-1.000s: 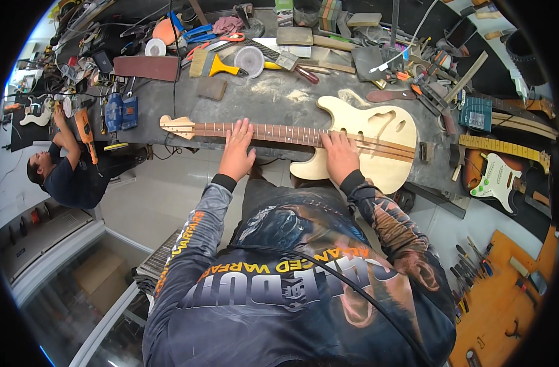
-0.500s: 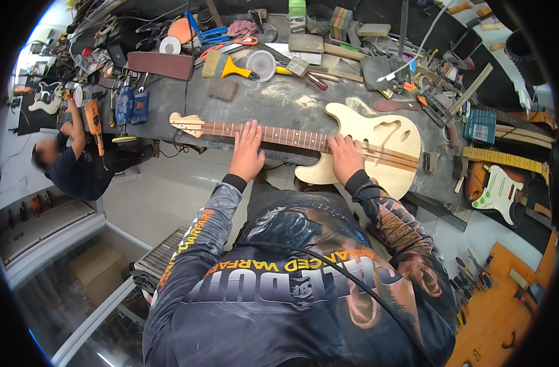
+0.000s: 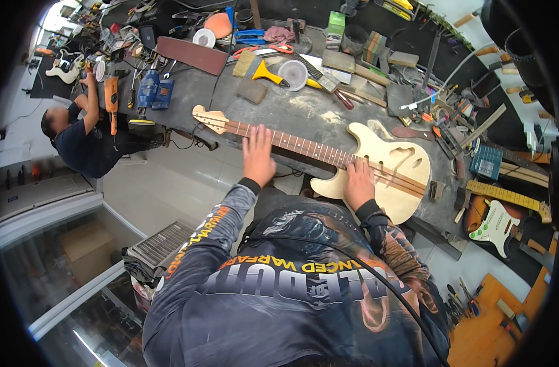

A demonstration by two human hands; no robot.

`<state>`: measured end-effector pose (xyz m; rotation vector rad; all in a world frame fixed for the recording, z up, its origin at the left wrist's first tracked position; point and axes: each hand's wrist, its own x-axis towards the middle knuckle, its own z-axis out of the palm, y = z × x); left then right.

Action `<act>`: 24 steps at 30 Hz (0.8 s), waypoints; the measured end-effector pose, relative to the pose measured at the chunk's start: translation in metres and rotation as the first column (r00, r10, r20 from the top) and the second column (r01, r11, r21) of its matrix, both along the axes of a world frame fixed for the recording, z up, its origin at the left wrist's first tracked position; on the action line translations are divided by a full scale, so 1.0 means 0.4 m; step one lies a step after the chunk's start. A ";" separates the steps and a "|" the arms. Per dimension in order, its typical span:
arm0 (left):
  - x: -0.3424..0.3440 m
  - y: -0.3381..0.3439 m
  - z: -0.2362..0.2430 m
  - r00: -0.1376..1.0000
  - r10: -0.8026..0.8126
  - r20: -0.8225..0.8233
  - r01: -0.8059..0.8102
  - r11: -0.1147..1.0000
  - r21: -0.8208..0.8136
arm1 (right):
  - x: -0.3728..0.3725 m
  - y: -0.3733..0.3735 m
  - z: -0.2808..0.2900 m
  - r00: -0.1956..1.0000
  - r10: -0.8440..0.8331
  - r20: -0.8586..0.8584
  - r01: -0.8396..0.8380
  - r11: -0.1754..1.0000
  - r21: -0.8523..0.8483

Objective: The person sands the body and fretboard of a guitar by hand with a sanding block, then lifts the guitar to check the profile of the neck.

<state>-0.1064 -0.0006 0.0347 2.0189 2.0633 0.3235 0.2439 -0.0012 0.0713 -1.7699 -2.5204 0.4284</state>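
An unfinished electric guitar lies on the bench's near edge, its pale bare-wood body (image 3: 408, 202) to the right. Its dark fretted neck (image 3: 304, 147) runs left to a pale headstock (image 3: 210, 119). My left hand (image 3: 259, 156) rests on the neck near the headstock, open, with fingers outstretched. Over the joint of neck and body lies my right hand (image 3: 359, 183), open, fingers across the end of the fretboard. Routed cavities and dark stripes show in the body. No strings can be made out.
Behind the guitar lie a sanding block (image 3: 252, 92), a yellow-handled brush (image 3: 258, 68), a round lid (image 3: 293, 75) and a long reddish sheet (image 3: 191, 55). A sunburst guitar (image 3: 496, 223) stands at right. Another person (image 3: 77, 137) works at far left beside an orange power tool (image 3: 111, 105).
The view has turned, so the bench and guitar appear shifted right and tilted. My left hand has slid slightly toward the headstock; my right hand stays at the neck joint.
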 end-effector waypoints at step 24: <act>-0.095 -0.164 -0.010 0.861 0.204 0.466 -0.011 0.923 -0.385 | -0.293 0.190 -0.144 0.964 0.211 -0.165 -0.207 0.978 0.040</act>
